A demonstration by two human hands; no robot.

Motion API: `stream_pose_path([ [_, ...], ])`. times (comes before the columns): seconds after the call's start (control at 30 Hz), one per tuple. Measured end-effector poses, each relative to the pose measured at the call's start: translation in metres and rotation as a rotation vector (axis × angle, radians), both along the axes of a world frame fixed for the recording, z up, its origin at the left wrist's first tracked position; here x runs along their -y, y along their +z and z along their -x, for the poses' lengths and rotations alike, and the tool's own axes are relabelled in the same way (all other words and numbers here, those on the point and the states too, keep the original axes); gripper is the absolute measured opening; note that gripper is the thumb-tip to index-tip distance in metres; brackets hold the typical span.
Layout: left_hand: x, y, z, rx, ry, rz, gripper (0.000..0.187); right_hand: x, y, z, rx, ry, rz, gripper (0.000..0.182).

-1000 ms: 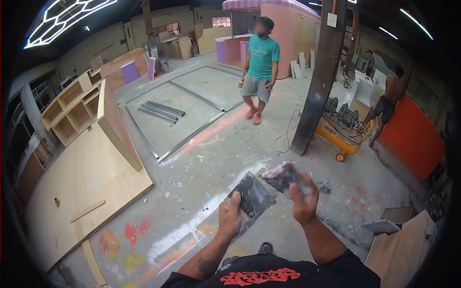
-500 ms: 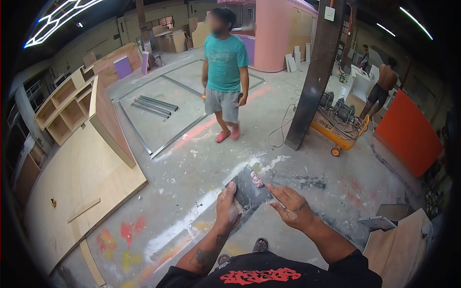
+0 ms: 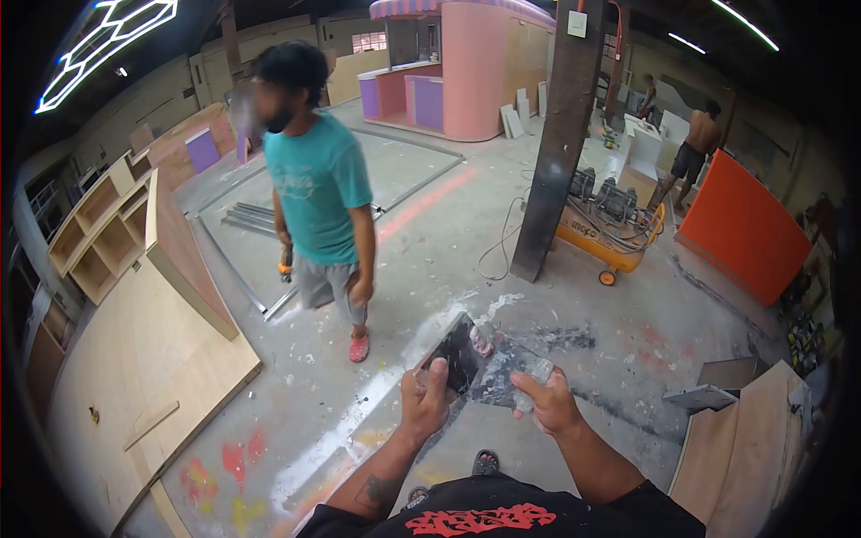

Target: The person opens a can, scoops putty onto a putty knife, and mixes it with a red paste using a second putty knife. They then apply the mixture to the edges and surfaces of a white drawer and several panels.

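Note:
My left hand (image 3: 425, 400) is closed around the near edge of a dark flat plate (image 3: 457, 356), thumb on top. A pinkish-white lump of putty (image 3: 482, 340) sits near the plate's far right side. In my right hand (image 3: 549, 400) is a putty knife with a wide, smeared blade (image 3: 499, 375), gripped between thumb and fingers at its whitish, crusted handle (image 3: 536, 371). The blade overlaps the plate's right side, just below the putty. Pale residue marks my right fingers.
A person in a teal shirt (image 3: 321, 184) walks close ahead on the left, carrying an orange-and-black tool (image 3: 285, 267). Plywood panels (image 3: 170, 359) lie left. A dark post (image 3: 552, 152), orange compressor (image 3: 596, 244) and red panel (image 3: 749, 229) stand right. Metal frame pieces (image 3: 251, 218) lie on the floor.
My right hand has turned, bringing the putty knife's blade and handle into view beside the plate. The person in teal has come nearer and moved left. My view has shifted slightly right.

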State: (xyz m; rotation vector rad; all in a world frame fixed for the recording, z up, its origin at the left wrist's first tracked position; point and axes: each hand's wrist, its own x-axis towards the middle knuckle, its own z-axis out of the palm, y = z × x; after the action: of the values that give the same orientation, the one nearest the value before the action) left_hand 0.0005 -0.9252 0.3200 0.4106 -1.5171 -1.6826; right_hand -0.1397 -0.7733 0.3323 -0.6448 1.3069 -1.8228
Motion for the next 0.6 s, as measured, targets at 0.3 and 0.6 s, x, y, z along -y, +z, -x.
stream_pose_path([
  [0.3, -0.007, -0.012, -0.018, 0.113, -0.025, 0.365, 0.035, 0.018, 0.041, -0.003, -0.045, -0.075, 0.131, 0.034],
  [0.6, -0.009, -0.012, -0.017, -0.301, -0.147, -0.558, 0.041, 0.035, 0.025, -0.013, -1.472, -0.099, 0.307, 0.057],
])
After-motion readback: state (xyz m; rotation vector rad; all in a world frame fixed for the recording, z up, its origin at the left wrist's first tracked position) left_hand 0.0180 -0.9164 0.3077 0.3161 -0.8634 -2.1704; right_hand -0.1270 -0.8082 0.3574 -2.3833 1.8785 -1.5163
